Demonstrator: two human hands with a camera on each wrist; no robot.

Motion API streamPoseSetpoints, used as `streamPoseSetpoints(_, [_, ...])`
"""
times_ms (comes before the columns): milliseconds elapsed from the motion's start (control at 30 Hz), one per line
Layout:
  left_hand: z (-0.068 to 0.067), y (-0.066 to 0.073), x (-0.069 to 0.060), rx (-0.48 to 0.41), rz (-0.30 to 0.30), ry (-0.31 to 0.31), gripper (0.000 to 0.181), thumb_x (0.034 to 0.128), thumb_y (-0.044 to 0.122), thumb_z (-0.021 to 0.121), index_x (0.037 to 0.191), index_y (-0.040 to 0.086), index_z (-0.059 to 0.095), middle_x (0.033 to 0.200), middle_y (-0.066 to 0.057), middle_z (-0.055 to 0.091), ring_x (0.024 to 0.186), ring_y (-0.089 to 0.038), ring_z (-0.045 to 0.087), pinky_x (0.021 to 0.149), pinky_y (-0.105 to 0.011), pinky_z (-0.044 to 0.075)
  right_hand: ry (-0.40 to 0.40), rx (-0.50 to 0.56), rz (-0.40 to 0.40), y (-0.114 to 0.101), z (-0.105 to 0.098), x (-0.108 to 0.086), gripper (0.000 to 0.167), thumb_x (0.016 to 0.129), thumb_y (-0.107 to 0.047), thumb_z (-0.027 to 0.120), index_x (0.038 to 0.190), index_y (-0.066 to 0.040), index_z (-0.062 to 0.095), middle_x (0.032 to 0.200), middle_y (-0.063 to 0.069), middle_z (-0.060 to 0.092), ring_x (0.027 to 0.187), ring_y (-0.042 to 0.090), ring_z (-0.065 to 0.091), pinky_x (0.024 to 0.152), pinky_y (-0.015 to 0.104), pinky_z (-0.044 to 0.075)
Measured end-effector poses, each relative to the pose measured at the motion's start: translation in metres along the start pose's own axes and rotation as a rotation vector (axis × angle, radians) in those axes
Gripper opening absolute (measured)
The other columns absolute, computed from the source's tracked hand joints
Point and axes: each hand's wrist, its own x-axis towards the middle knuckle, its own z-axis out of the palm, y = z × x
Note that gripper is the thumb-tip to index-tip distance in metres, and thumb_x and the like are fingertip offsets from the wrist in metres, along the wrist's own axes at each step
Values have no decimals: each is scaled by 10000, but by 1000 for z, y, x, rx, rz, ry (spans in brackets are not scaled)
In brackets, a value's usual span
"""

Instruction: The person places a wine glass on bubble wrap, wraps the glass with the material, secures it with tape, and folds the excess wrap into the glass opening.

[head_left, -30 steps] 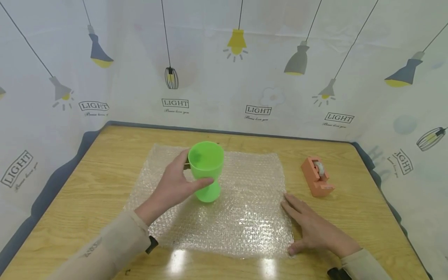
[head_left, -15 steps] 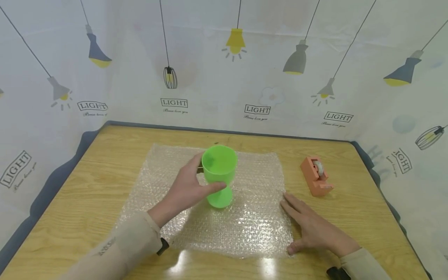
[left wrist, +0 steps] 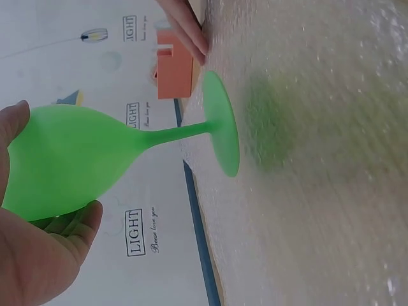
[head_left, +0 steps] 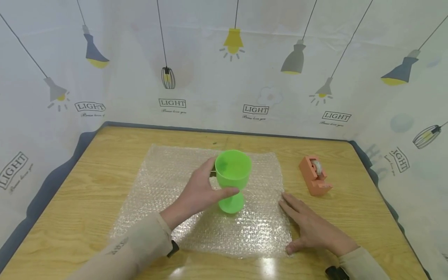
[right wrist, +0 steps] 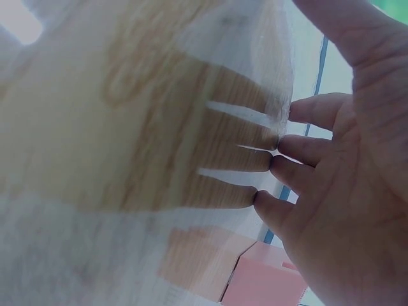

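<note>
goblet [head_left: 233, 179]: 1 | bubble-wrap sheet [head_left: 260, 229]: 1 | tape dispenser [head_left: 310, 177]: 1 | table [head_left: 367, 219]: 1 | hands [head_left: 200, 193]: 2

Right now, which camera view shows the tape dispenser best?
The head view: the tape dispenser shows whole, with its tape roll. The left wrist view shows it partly behind the right hand; the right wrist view, only a cropped part.

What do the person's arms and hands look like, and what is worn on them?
The left sleeve is pale beige with an unreadable dark marking; the right sleeve is also beige. Each sleeve's end shows a black piece. Left hand and right hand are ungloved.
</note>
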Motion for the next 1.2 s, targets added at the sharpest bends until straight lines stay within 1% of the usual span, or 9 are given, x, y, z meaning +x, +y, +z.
streamPoseSetpoints(267, [14,4,3,-26,37,-45,835,771,311,920,1488,234,499,1282,103,642,1125,-103,608,997,-427,533,-1,-13,2,0,0,1,1338,624,-744,798,1574,66,319,1669,303,165,1497,534,225,1161,681,315])
streamPoseSetpoints(533, [25,5,5,-14,60,-70,847,767,305,923,1490,200,497,1277,70,654,1098,-103,613,991,-447,542,-3,-17,1,0,0,1,1335,623,-738,802,1577,61,319,1669,304,166,1498,536,226,1165,679,312])
streamPoseSetpoints(767, [33,7,5,-16,84,-94,850,771,301,922,1496,201,489,1292,78,646,1108,-88,612,981,-412,550,-5,-10,3,0,0,1,1330,625,-735,807,1581,51,319,1671,300,164,1500,533,225,1169,676,306])
streamPoseSetpoints(1000, [41,8,4,-26,83,-117,857,775,337,914,1502,197,482,1289,84,646,1101,-90,615,972,-398,553,-8,-1,11,0,-1,1,1330,626,-737,808,1589,35,314,1678,289,156,1505,529,216,1172,675,301])
streamPoseSetpoints(1200, [48,11,2,-36,52,-146,879,768,364,914,1511,203,472,1300,76,643,1113,-110,616,994,-464,547,0,-7,16,-1,0,1,1337,618,-742,805,1592,29,311,1680,282,153,1505,528,217,1173,673,300])
